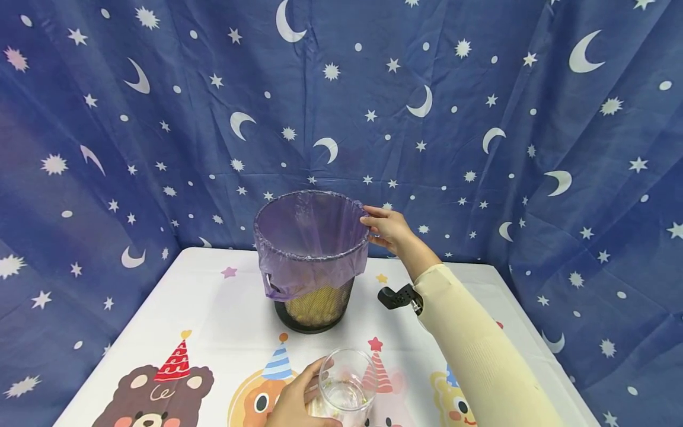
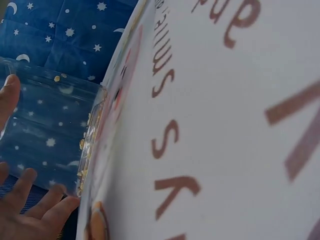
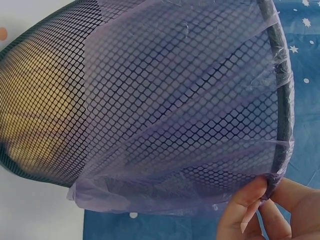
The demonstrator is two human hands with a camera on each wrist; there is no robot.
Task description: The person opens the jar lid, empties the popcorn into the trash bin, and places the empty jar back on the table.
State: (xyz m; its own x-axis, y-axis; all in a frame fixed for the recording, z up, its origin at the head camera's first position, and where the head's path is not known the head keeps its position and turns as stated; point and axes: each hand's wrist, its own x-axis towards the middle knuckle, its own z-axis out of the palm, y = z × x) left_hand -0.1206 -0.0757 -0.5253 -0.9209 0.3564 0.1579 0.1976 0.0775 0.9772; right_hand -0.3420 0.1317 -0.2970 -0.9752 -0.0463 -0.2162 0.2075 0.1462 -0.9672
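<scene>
My right hand pinches the right side of the rim of a black mesh wastebasket. A translucent purple bin bag lines the basket and folds down over its rim. In the right wrist view, the thumb and fingers grip the bag and rim together. Through the mesh, a yellow mass shows at the bottom. My left hand holds a clear cup from its left side at the table's front. A few small yellow pieces lie at the cup's bottom in the left wrist view.
The basket stands toward the back of a table with a white cloth printed with cartoon animals in party hats. A blue curtain with moons and stars closes off the back and both sides. A small black device sits on the right wrist.
</scene>
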